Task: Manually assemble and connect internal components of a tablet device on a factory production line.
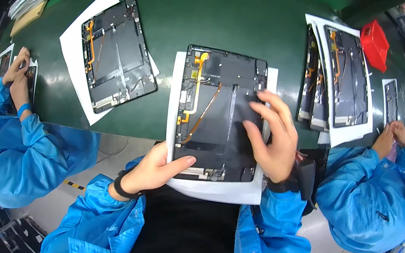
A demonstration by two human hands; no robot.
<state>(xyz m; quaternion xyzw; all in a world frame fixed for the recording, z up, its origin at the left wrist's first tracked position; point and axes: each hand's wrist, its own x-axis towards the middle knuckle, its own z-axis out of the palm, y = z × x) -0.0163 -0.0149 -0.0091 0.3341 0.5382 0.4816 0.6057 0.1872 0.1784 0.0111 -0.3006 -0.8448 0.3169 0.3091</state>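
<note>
L hand (154, 169) pinching tablet (218, 113) bottom edge w/ its paper (224, 190), thumb on top. R hand (274, 136) fingers spread open, tips on dark panel. Green counter (177, 24) underneath.

No packages, labels, signs, screens

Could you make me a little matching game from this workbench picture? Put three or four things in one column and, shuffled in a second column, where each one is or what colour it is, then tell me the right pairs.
Things:
1. opened tablet
2. red bin
3. left hand
4. right hand

Descriptions:
A. on the green belt, far right, past another tablet
B. fingers spread on the dark panel at the tablet's right side
C. lying on a white sheet in the middle, orange ribbon cables showing
D. gripping the tablet's lower left corner, thumb on top

Pairs: 1-C, 2-A, 3-D, 4-B
</note>
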